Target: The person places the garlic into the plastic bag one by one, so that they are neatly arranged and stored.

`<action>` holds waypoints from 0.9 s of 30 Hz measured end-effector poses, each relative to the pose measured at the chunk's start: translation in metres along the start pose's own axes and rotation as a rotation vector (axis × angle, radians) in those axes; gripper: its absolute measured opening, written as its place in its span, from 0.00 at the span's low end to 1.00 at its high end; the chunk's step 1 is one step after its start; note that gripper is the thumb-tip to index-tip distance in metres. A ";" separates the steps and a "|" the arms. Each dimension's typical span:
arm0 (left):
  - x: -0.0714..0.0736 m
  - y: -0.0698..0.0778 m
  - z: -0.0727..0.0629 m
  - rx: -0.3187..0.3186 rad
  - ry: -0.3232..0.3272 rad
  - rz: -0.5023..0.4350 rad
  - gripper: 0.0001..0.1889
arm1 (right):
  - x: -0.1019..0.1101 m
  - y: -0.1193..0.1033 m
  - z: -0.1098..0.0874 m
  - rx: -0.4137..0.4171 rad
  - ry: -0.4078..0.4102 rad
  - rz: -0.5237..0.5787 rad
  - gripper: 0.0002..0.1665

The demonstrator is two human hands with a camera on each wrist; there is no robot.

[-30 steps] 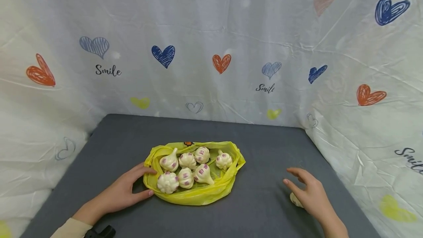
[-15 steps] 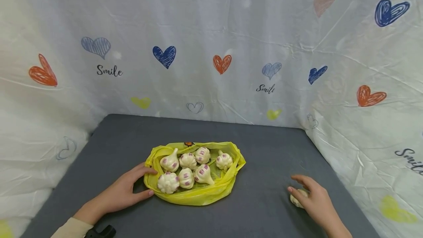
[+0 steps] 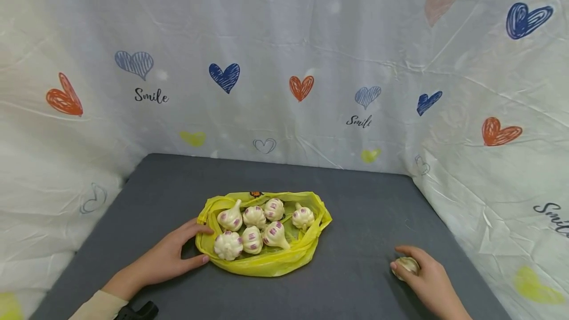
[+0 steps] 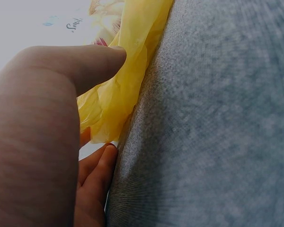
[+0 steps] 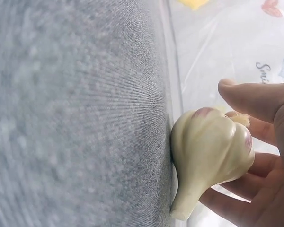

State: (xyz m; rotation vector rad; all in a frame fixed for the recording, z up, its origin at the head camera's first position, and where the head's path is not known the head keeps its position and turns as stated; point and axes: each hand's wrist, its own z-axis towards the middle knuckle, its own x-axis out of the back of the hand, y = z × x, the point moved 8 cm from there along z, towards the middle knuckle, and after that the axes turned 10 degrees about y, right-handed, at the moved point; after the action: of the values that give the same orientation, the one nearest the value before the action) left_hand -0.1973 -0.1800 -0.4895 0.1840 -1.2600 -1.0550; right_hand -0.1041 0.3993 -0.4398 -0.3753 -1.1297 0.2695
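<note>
A yellow plastic bag [image 3: 284, 263] lies with its mouth rolled wide, several garlic bulbs [image 3: 228, 246] inside. At its left end rests my left hand [image 3: 171, 250], index finger over the rim and thumb along the front side. In the left wrist view, the thumb [image 4: 97, 61] lies against the yellow plastic, with other fingertips low beside the bag. Far to the right, my right hand [image 3: 426, 278] is around a single garlic bulb [image 5: 208, 146] on the table. The right wrist view has the thumb raised apart from this bulb and the fingers spread behind it, partly hidden.
The dark grey table [image 3: 355, 201] is enclosed at the back and sides by a white curtain [image 3: 311, 122] printed with hearts and "Smile". A black wrist strap [image 3: 138, 311] shows below my left sleeve [image 3: 99, 306].
My right hand has moved slightly right and down toward the single garlic bulb, which now shows between thumb and index finger. The left hand stays at the bag's left end.
</note>
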 end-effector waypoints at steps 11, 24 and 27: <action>0.000 -0.003 -0.001 0.017 -0.016 -0.020 0.27 | -0.009 0.005 -0.005 -0.063 -0.084 -0.002 0.27; 0.001 0.000 0.000 0.012 -0.012 0.003 0.26 | -0.003 0.000 -0.005 0.002 -0.024 -0.024 0.22; 0.001 0.001 0.000 0.011 -0.011 0.000 0.26 | -0.003 0.001 -0.005 -0.020 -0.039 -0.021 0.23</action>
State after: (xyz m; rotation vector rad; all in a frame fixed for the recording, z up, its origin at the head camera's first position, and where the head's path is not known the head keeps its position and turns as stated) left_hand -0.1970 -0.1803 -0.4882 0.1872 -1.2762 -1.0503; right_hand -0.1011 0.3983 -0.4443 -0.3773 -1.1750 0.2479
